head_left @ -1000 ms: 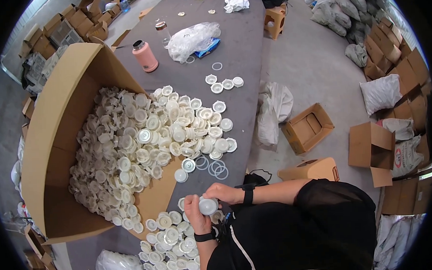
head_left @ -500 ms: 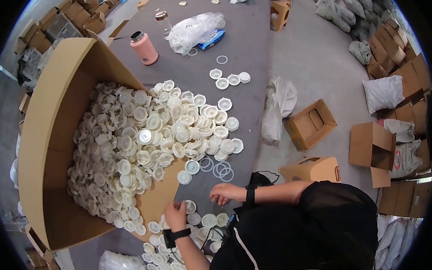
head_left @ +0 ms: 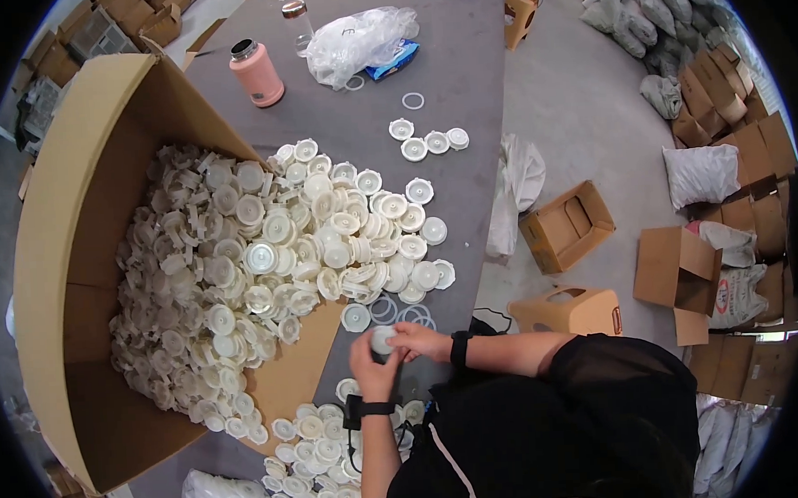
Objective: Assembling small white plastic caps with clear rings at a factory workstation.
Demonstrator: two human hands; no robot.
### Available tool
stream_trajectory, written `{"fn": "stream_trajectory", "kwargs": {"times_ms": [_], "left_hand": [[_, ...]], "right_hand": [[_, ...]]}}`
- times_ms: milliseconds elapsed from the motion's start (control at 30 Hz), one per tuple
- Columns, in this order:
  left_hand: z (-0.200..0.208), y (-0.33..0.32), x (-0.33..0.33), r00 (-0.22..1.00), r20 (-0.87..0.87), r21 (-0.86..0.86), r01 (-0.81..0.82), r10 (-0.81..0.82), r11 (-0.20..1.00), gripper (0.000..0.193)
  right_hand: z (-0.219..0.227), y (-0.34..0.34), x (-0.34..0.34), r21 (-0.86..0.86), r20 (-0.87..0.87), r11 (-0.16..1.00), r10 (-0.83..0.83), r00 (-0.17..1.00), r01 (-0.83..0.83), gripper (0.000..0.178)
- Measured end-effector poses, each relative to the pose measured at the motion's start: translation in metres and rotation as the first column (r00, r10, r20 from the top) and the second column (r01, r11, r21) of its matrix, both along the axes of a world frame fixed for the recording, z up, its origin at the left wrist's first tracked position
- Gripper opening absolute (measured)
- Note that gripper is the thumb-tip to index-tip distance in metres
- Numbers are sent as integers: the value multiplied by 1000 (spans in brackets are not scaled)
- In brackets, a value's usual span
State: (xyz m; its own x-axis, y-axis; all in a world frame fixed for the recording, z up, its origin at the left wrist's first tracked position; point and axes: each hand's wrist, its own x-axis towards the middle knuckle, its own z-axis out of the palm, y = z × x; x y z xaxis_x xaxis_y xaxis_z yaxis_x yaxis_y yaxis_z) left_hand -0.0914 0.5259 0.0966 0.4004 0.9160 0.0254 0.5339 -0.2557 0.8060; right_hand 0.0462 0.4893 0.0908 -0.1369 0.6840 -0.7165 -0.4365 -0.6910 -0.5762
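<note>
White cap (head_left: pixel 382 340) sits between curled left hand (head_left: pixel 371 368) and right hand (head_left: pixel 421 341), both apparently pinching its rim.

Nothing legible — red print on white sack (head_left: pixel 744 289) at right, dark mark on clear plastic bag (head_left: pixel 355 51) up the table — both too small to read.
</note>
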Motion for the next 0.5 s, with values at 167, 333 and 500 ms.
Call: {"fn": "stream_trajectory", "kwargs": {"times_ms": [167,333,500], "left_hand": [[-22,-2,22,991,120,-146,-43,61,988,31],[-33,3,27,925,-376,79,91,-55,993,10],[-22,-12,21,982,-27,-83,-190,189,978,8]], "right_hand": [[-2,1,24,35,112,990,-140,984,137,20],[-4,-6,46,14,165,968,-248,955,249,20],[-5,-11,45,-9,71,939,-342,937,344,19]]}}
